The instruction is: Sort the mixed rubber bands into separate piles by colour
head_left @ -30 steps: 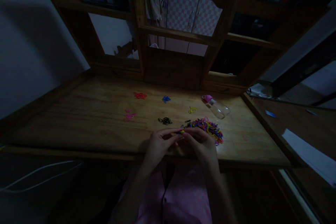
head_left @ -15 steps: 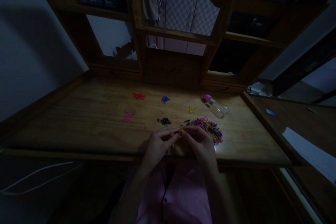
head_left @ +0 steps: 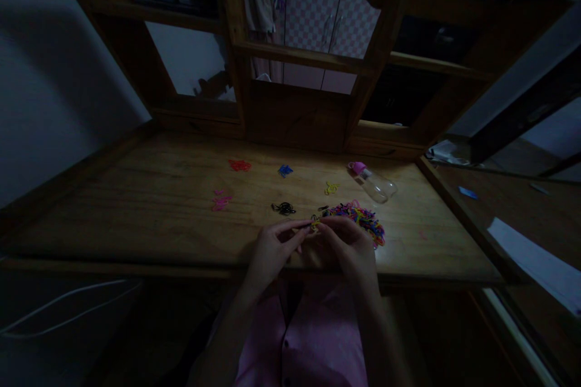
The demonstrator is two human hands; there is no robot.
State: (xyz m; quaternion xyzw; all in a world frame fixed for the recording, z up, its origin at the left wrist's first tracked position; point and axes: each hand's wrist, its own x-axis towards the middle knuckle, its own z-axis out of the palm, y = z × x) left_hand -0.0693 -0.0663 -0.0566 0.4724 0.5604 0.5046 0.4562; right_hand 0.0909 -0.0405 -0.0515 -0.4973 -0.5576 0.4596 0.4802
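Between my fingertips, over the table's front part, is a small tangle of yellow and dark rubber bands. My left hand pinches its dark end, thumb against forefinger. From the other side my right hand is closed on the yellow part. Just behind my right hand lies a mixed heap of coloured rubber bands, partly hidden by it. A pile of black bands sits beyond my left hand, and a lone dark band lies beside the heap.
Separate piles of pink bands, red bands, blue bands and yellow bands lie on the wooden table. A clear bottle with a pink cap rests on its side. Wooden shelving rises behind.
My fingertips have drawn slightly apart, and more of the yellow and dark bands shows between them. The piles have not moved.
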